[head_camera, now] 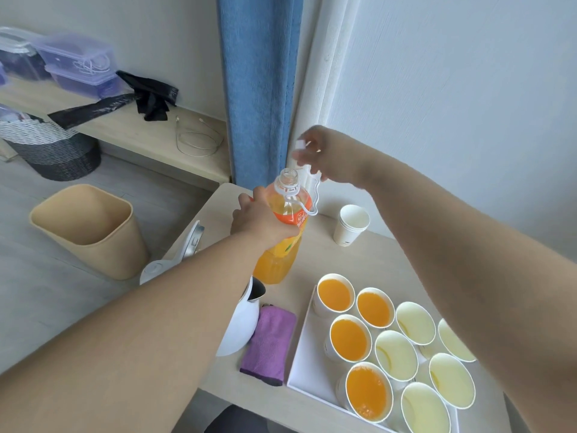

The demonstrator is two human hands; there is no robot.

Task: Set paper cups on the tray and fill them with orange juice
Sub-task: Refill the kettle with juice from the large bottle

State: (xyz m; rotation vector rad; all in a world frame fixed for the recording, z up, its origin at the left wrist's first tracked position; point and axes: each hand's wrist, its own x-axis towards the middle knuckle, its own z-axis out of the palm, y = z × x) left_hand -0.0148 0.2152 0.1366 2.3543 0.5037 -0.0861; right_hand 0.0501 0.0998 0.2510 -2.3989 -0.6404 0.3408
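Four paper cups (349, 339) on the tray (307, 364) are filled, and the probably heavy, squishy, uncapped juice bottle (278, 264) by the left edge of the table (368, 260) is sensibly gripped at its shoulder by the left hand (262, 217), cap (300, 144) pinched in the right hand (331, 157).

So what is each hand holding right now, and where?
The left hand grips the clear plastic orange-juice bottle round its upper body; the right hand pinches the small white bottle cap.

No legible text, only blurred white characters on bottle label (302, 220)
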